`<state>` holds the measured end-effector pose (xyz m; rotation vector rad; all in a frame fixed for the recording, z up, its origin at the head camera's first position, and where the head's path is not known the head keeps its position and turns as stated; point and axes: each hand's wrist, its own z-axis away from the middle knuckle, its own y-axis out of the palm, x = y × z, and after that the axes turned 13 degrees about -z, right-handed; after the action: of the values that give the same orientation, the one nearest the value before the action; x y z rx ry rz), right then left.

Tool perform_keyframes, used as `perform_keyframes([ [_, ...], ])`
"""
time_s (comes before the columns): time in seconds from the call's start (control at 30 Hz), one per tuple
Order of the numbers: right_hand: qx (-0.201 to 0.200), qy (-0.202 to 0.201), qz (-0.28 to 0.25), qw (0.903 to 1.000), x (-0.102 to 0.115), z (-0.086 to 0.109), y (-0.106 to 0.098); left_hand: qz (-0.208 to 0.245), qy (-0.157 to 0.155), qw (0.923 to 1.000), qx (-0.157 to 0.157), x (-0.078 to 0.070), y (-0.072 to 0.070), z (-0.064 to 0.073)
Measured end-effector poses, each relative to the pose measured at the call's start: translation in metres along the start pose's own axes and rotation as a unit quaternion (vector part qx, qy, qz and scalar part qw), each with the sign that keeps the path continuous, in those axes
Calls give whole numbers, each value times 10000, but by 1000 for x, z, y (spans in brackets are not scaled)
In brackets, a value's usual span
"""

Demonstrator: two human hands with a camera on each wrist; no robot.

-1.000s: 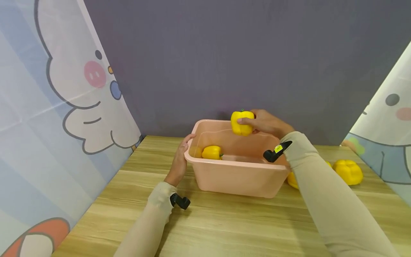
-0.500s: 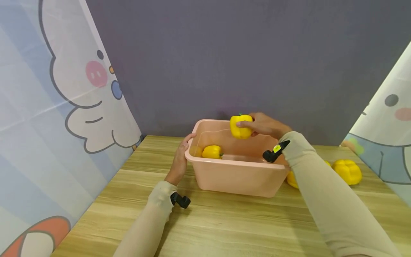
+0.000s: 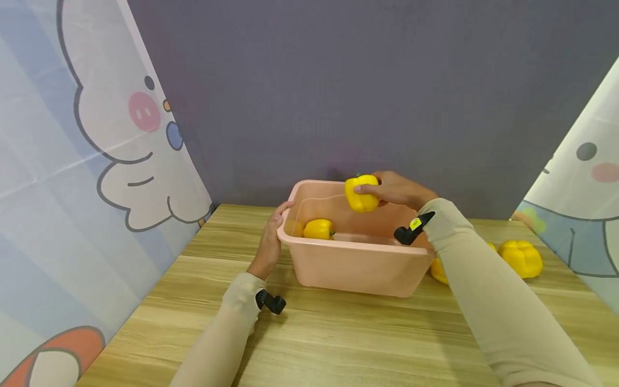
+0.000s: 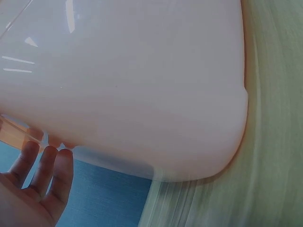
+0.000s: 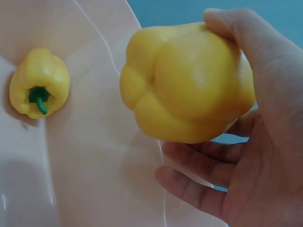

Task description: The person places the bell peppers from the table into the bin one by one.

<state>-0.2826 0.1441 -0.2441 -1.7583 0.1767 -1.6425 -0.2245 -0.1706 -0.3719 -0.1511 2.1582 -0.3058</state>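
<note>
My right hand (image 3: 398, 189) grips a yellow bell pepper (image 3: 361, 194) by its side, above the inside of a pink plastic tub (image 3: 358, 269). Its green stem points up in the head view, while the right wrist view shows the lobed underside. Thumb and fingers lie on opposite sides of this pepper. At the tub's left end, my left hand (image 3: 272, 236) holds the rim, and several fingertips (image 4: 62, 165) touch the outer wall. Another yellow bell pepper (image 5: 40, 82) lies on its side in the tub's left part.
More yellow bell peppers (image 3: 521, 259) lie on the wooden table (image 3: 338, 338) to the right of the tub, some partly hidden by the right sleeve and the tub. A dark grey wall (image 3: 358, 86) stands right behind the tub.
My right hand has lowered the pepper slightly and shifted it a little left over the tub; the pepper has tilted somewhat. The left hand has stayed at the rim.
</note>
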Motion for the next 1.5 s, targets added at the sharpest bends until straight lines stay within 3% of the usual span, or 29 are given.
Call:
perform_keyframes([
  [0.6, 212, -190, -705, 9971, 4, -1, 3, 118, -19, 9999, 10, 2, -4, 2],
  [0.87, 260, -178, -742, 9967, 3, -1, 4, 202, -41, 9998, 25, 1, -5, 2],
  [1.23, 100, -190, -575, 9981, 3, -4, 3, 157, 62, 9998, -38, 2, -6, 0],
  [1.5, -67, -540, -808, 9952, 10, 3, -1, 119, -35, 9999, -56, 3, -5, 2],
])
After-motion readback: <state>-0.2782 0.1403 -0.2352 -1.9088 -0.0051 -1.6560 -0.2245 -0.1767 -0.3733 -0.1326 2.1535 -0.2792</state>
